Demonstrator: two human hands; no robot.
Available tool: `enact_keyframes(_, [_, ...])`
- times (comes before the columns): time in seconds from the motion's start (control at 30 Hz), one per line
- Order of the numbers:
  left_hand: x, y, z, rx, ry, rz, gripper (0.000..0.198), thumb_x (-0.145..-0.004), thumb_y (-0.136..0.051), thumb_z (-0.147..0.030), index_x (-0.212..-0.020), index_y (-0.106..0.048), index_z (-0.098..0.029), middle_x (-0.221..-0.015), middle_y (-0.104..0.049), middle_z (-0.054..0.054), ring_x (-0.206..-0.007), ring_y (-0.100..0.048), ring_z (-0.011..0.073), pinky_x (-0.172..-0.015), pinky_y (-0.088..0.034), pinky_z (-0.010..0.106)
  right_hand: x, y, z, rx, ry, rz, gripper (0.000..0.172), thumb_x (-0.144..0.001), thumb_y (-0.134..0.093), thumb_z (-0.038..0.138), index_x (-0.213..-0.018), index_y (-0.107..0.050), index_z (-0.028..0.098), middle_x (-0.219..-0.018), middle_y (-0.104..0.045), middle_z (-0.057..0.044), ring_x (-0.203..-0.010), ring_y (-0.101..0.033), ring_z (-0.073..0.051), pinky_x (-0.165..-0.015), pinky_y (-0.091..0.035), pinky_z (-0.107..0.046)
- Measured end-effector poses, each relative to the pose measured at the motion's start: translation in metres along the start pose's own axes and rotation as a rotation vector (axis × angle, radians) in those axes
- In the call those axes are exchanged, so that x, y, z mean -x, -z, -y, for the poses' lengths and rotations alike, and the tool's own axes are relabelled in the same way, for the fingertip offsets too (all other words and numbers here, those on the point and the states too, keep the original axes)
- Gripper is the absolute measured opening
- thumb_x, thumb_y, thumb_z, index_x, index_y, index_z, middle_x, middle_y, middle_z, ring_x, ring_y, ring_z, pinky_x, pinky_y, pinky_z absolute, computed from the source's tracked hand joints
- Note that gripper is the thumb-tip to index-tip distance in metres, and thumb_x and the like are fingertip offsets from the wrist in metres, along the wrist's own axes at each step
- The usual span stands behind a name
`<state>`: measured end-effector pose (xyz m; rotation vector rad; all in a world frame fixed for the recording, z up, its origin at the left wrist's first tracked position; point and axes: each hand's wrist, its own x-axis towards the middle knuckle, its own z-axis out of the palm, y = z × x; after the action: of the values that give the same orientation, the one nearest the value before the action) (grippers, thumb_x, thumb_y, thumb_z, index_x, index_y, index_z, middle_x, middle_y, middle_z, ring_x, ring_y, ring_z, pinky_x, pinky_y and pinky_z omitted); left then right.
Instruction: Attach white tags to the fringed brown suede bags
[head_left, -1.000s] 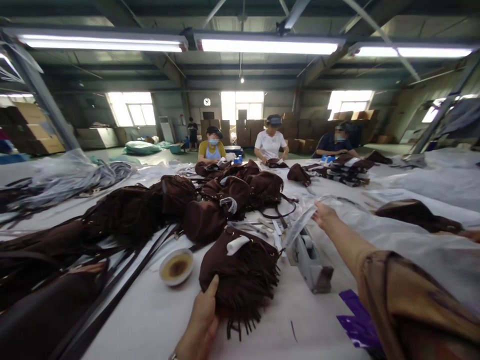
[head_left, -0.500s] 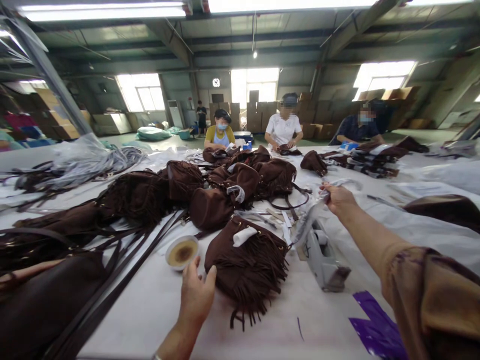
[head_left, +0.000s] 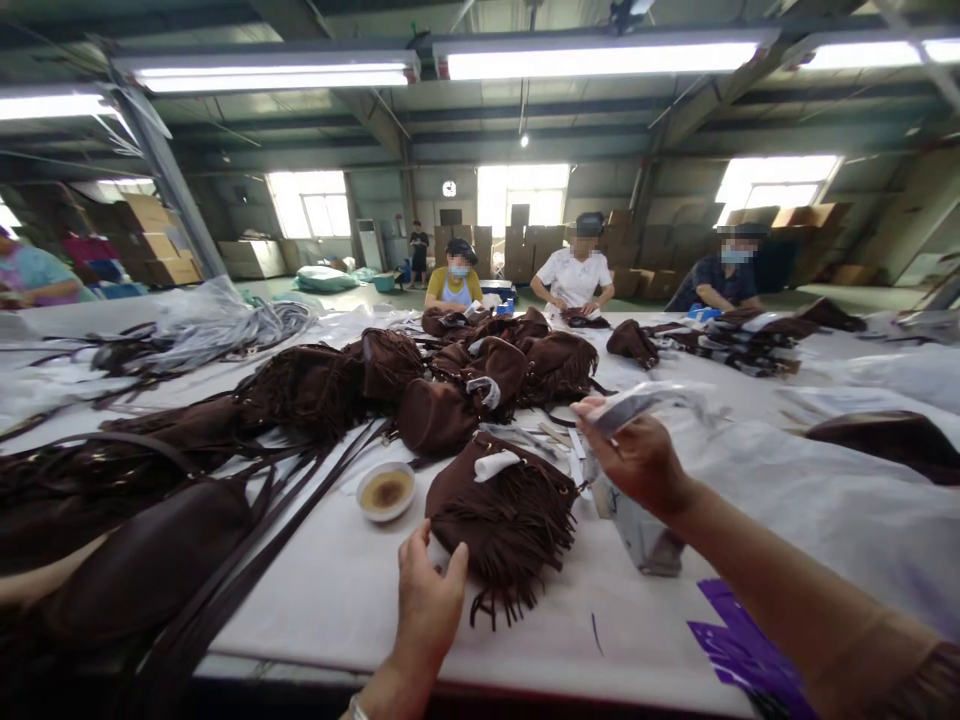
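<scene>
A wide white worktable (head_left: 337, 590) in a warehouse, seen from the wearer's head. The left hand (head_left: 429, 600), at six o'clock in the view, rests open on the tabletop with fingers spread, its fingertips touching the near edge of a dark brown fringed suede bag (head_left: 510, 510). The bag lies flat just past the hand, at the centre of the view, with a small white paper wad (head_left: 495, 465) on its top.

The right hand (head_left: 637, 455), at about three o'clock from the bag, is raised above the table and pinches a strip of clear tape (head_left: 645, 400) between thumb and fingers. Below that hand sits a grey tape dispenser (head_left: 637, 530), just beside the bag's right edge.

At nine o'clock from the bag stands a small white bowl (head_left: 385, 490) holding brown liquid. Beyond, towards twelve o'clock, lies a heap of matching brown fringed bags (head_left: 450, 385), with long dark straps (head_left: 300, 500) trailing towards the near left. Three seated workers (head_left: 574, 280) handle bags at the far edge. A purple sheet (head_left: 739, 640) lies at the near right.
</scene>
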<state>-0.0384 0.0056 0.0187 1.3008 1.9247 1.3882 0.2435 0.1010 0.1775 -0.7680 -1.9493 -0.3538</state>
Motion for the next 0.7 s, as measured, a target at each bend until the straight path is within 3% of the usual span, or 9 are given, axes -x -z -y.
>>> enact_keyframes(0.1, [0.001,-0.004,0.006,0.178,0.258,0.143,0.055,-0.079,-0.069,-0.04,-0.124,-0.053,-0.012,-0.115,-0.066,0.018,-0.101,-0.068,0.0288,-0.074,-0.059,0.038,0.007,0.014,0.051,0.121,0.224,0.183,0.028,-0.091,-0.057,0.012,-0.117,-0.066,0.019,-0.111,-0.072,-0.008,-0.104,-0.066,-0.024,-0.095,-0.048,-0.043])
enact_keyframes(0.17, [0.0,-0.011,0.008,0.226,0.309,0.212,0.05,-0.079,-0.07,-0.039,-0.12,-0.056,-0.013,-0.106,-0.071,0.016,-0.093,-0.071,0.0272,-0.069,-0.059,0.035,0.015,0.023,0.085,0.166,0.292,0.237,0.033,-0.092,-0.052,0.007,-0.12,-0.064,0.017,-0.116,-0.07,-0.008,-0.11,-0.062,-0.024,-0.103,-0.041,-0.045])
enact_keyframes(0.33, [-0.038,-0.028,-0.003,0.106,0.019,0.144,0.035,-0.075,-0.073,-0.022,-0.107,-0.064,-0.012,-0.099,-0.073,0.013,-0.097,-0.069,0.0277,-0.086,-0.056,0.038,0.05,0.02,0.156,0.14,0.374,0.203,0.036,-0.093,-0.046,0.008,-0.123,-0.064,0.014,-0.111,-0.072,-0.006,-0.11,-0.062,-0.02,-0.11,-0.033,-0.036])
enact_keyframes(0.43, [-0.077,-0.029,-0.022,0.147,-0.094,0.136,0.041,-0.081,-0.066,-0.018,-0.12,-0.058,-0.008,-0.115,-0.069,0.018,-0.105,-0.067,0.0255,-0.094,-0.053,0.038,0.075,-0.003,0.184,0.127,0.335,0.169,0.035,-0.091,-0.049,0.01,-0.124,-0.062,0.013,-0.108,-0.072,-0.007,-0.105,-0.062,-0.022,-0.103,-0.039,-0.037])
enact_keyframes(0.5, [-0.093,-0.024,-0.034,0.163,-0.148,0.123,0.044,-0.084,-0.063,-0.018,-0.125,-0.055,-0.006,-0.128,-0.061,0.021,-0.117,-0.061,0.0265,-0.099,-0.049,0.037,0.09,-0.021,0.195,0.111,0.215,0.165,0.04,-0.089,-0.051,0.012,-0.129,-0.058,0.011,-0.111,-0.071,-0.01,-0.103,-0.062,-0.024,-0.096,-0.043,-0.039])
enact_keyframes(0.6, [-0.078,-0.015,-0.038,0.175,-0.251,0.127,0.043,-0.082,-0.066,-0.024,-0.122,-0.059,-0.012,-0.134,-0.056,0.018,-0.124,-0.055,0.0277,-0.1,-0.05,0.039,0.105,-0.04,0.202,0.095,0.025,0.209,0.05,-0.086,-0.052,0.02,-0.135,-0.053,0.009,-0.116,-0.067,-0.016,-0.103,-0.06,-0.028,-0.087,-0.048,-0.041])
enact_keyframes(0.67, [-0.045,-0.01,-0.031,0.231,-0.239,0.17,0.04,-0.079,-0.068,-0.029,-0.116,-0.063,-0.016,-0.125,-0.06,0.014,-0.118,-0.058,0.0274,-0.094,-0.053,0.039,0.108,-0.046,0.202,0.105,-0.007,0.218,0.049,-0.084,-0.054,0.023,-0.132,-0.056,0.013,-0.118,-0.066,-0.016,-0.105,-0.059,-0.03,-0.086,-0.049,-0.043])
enact_keyframes(0.7, [-0.024,-0.008,-0.025,0.28,-0.155,0.204,0.036,-0.079,-0.069,-0.032,-0.111,-0.065,-0.015,-0.117,-0.063,0.013,-0.113,-0.06,0.0271,-0.091,-0.055,0.039,0.109,-0.048,0.202,0.113,-0.005,0.213,0.047,-0.083,-0.055,0.022,-0.129,-0.058,0.015,-0.118,-0.065,-0.016,-0.106,-0.058,-0.03,-0.087,-0.048,-0.043])
